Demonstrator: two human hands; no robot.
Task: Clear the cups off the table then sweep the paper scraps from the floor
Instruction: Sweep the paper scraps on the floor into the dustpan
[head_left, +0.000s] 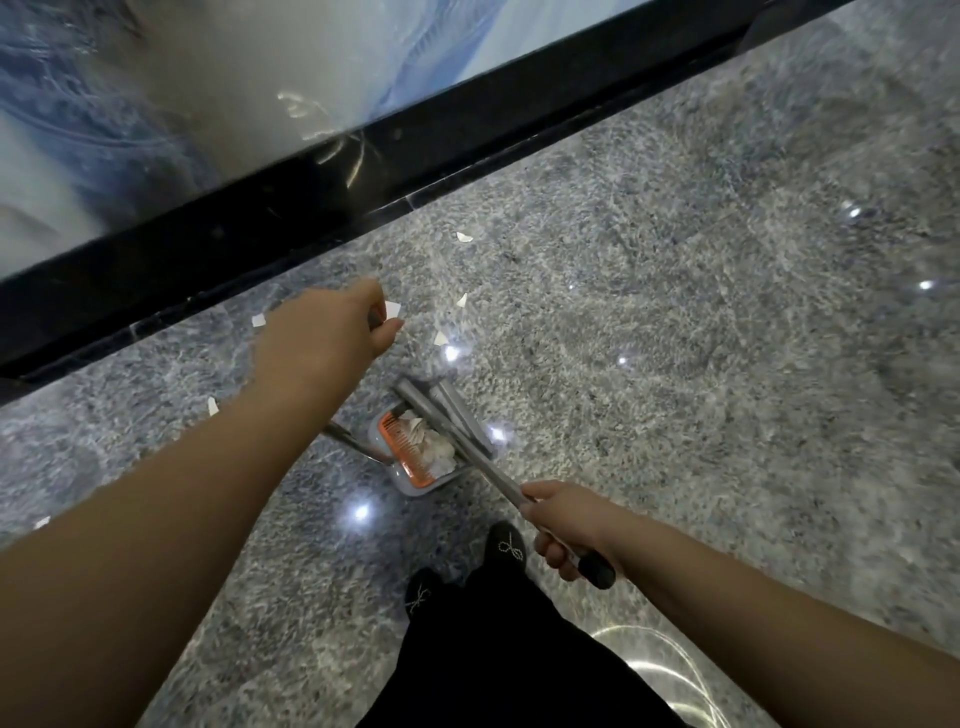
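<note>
My right hand (563, 525) grips the grey broom handle (467, 447) just above its black end cap. The handle slants down to the broom head (457, 410), which sits at the dustpan. My left hand (332, 332) is curled round a thin metal handle that runs under my forearm to the grey dustpan (410, 486). The pan has an orange comb strip and holds crumpled white paper (434, 447). Several white paper scraps lie on the floor, for example near the wall (464, 237), beside my left hand (393, 309) and by my left forearm (212, 405). No cups are in view.
The floor is polished grey speckled stone (675, 312) with bright light reflections. A black skirting band (363, 171) runs diagonally under a glossy blue-white wall panel (208, 78). My black shoes (506, 545) stand just behind the dustpan.
</note>
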